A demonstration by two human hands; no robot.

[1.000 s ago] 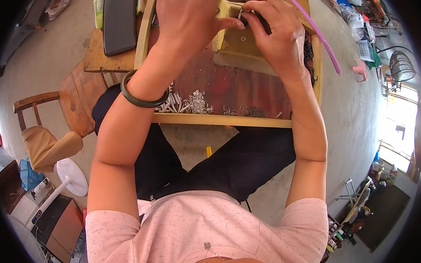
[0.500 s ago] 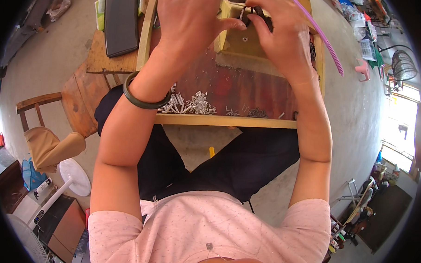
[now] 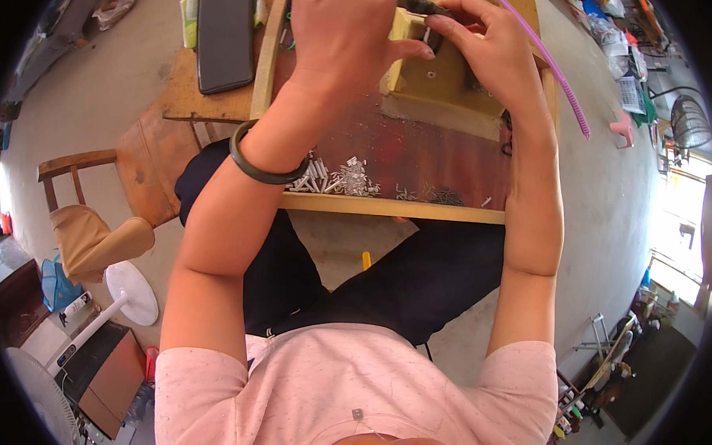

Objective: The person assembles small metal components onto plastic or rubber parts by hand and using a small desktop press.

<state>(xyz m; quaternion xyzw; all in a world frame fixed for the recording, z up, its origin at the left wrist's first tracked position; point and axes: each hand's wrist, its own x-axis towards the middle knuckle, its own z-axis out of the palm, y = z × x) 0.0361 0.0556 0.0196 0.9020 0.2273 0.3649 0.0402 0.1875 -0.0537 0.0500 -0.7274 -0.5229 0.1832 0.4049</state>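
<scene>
At the top of the tray, my right hand [image 3: 491, 51] has its thumb and fingers pinched near a small dark piece with a silvery bit [image 3: 428, 37]; its kind is not clear. Close by on the left is my left hand [image 3: 343, 34], its thumb pointing toward the right hand and its other fingers hidden at the upper edge. Under both hands stands a yellowish box-like block [image 3: 455, 81] with a small round fitting on its face. Short silvery metal tubes [image 3: 354, 178] lie heaped along the tray's near edge, and thin dark pins [image 3: 447, 196] lie to their right.
The shallow wooden-rimmed tray [image 3: 388, 206] has a reddish-brown bottom and sits above my knees. A black phone [image 3: 225, 37] rests on the wooden table to the left. A purple coiled tube [image 3: 561, 77] hangs at the right. A wooden chair [image 3: 77, 166] and white fan [image 3: 40, 400] are further left.
The whole view has shifted slightly, so the tray sits further right. The dark loop between my hands now shows less, and my right thumb has closed over toward the box's top edge.
</scene>
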